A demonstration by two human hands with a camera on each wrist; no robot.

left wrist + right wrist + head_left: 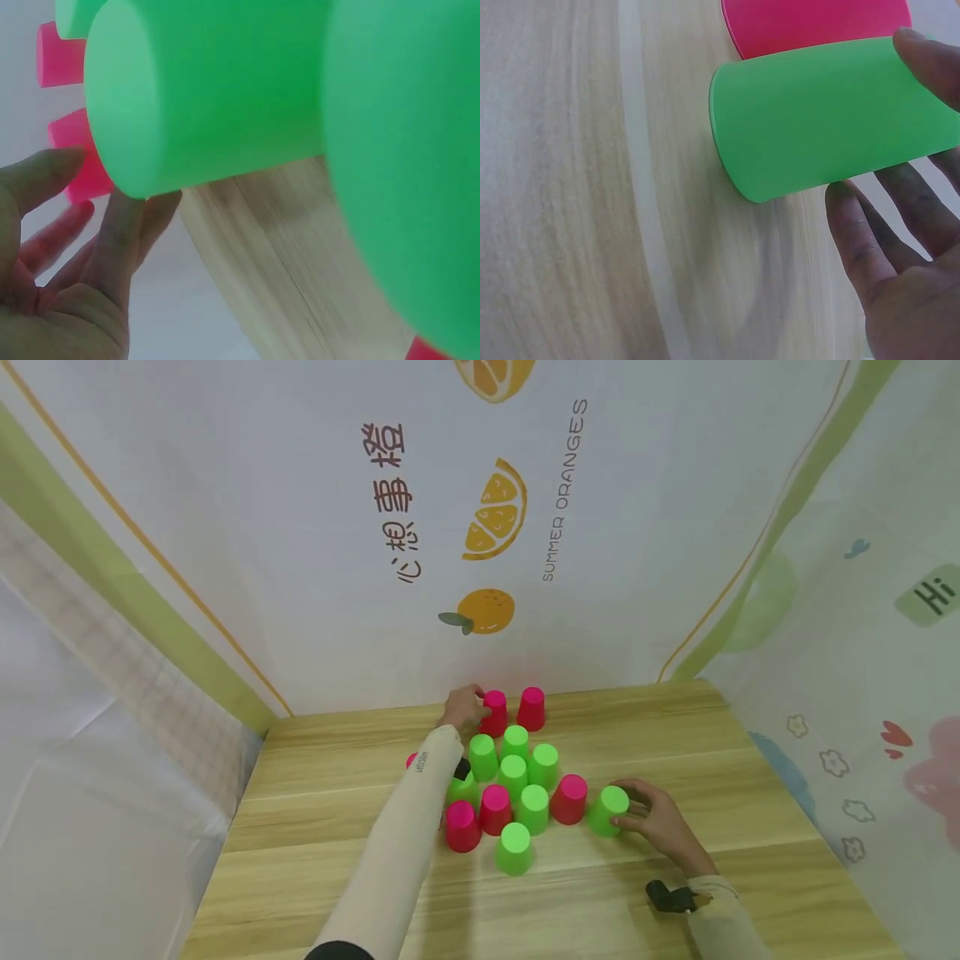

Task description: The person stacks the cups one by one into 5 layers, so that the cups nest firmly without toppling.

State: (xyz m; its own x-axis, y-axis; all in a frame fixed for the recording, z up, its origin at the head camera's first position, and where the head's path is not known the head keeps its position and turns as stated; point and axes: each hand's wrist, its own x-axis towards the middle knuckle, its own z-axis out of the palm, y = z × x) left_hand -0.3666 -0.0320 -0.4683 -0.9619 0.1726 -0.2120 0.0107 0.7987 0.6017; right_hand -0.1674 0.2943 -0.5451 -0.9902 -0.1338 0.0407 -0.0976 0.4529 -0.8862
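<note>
At the back of the table my left hand [462, 708] holds a pink cup [495, 717] from its left side, thumb and fingers about it. That cup [84, 157] shows past the thumb in the left wrist view, partly hidden by a large green cup [217, 90] nearer the camera. On the right, my right hand [662, 825] grips an upside-down green cup [607, 812]. In the right wrist view its thumb lies on one side of this cup [817, 120] and the fingertips touch the other. A pink cup [569, 800] stands just left of it.
Several upside-down green and pink cups cluster mid-table, among them a front green cup [514, 850] and a pink cup [462, 827]. Another pink cup [532, 710] stands at the back, near the printed curtain [600, 635]. My left forearm [397, 843] passes along the cluster's left side.
</note>
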